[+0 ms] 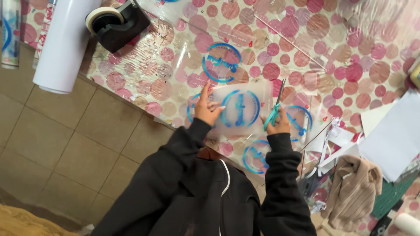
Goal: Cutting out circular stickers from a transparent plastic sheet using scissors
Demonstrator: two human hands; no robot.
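Left hand (206,108) pressed flat with fingers spread on the near-left edge of a clear film sheet (245,109) printed with a blue ring emblem, pinning rather than pinching it. Right hand (278,126) closed around the teal handles of a pair of scissors (275,107), blades pointing up and away along the sheet's right edge, seemingly at or just into the film. Sheet held just above a table (341,52) covered in a pink-dotted cloth under more clear film with the same blue emblems. Likely very light, thin and floppy, slick to the touch, prone to curling and sliding under the blades; best held close beside the cut line, by the margin and off the print, kept taut between thumb and fingers. Hardly fragile, yet easily creased or nicked. Further off: a black tape dispenser (117,22) with its roll at the table's far-left corner, a white roll (63,43) hanging past the edge, white paper offcuts (345,144) to the right. No open container visible, so no contents to report; the dispenser holds only its tape.
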